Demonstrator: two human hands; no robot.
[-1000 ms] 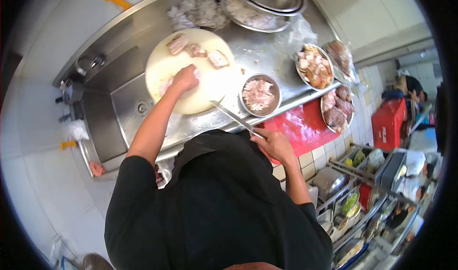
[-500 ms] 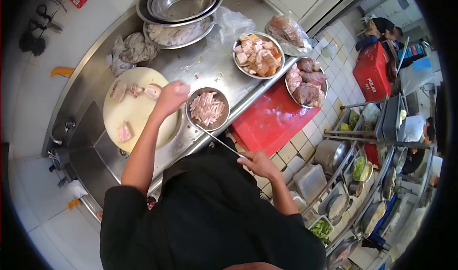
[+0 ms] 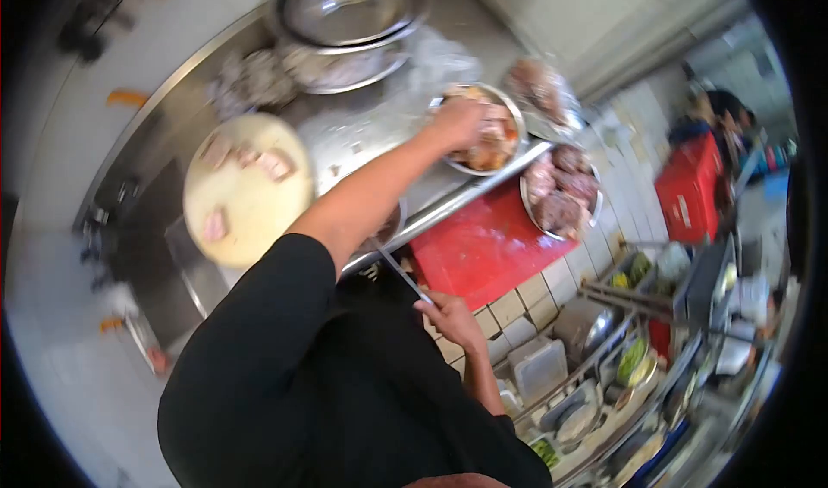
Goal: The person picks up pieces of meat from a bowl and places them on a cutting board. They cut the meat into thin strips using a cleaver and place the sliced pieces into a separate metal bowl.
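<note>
My left hand [image 3: 461,125] reaches into a steel bowl [image 3: 520,134] of chopped meat chunks [image 3: 493,130]; its fingers are blurred and partly hidden. In my right hand [image 3: 453,320] is a knife [image 3: 401,274], its thin blade pointing up and left toward the counter edge. A smaller steel bowl [image 3: 398,220] is mostly covered by my left forearm. To the left, a round white cutting board [image 3: 250,199] carries several meat pieces, among them a pale chunk [image 3: 215,224] lying apart from the others.
Stacked steel bowls [image 3: 349,13] and plastic bags [image 3: 444,61] stand at the counter's back. Off its front edge are a red surface [image 3: 483,259] and a bowl of large meat pieces [image 3: 561,195]. Shelves with food containers [image 3: 569,410] line the right; a person [image 3: 724,108] is far behind.
My left hand has moved from beside the cutting board to the bowl of meat chunks, its forearm now crossing the smaller bowl. The knife stays in my right hand. The view has shifted.
</note>
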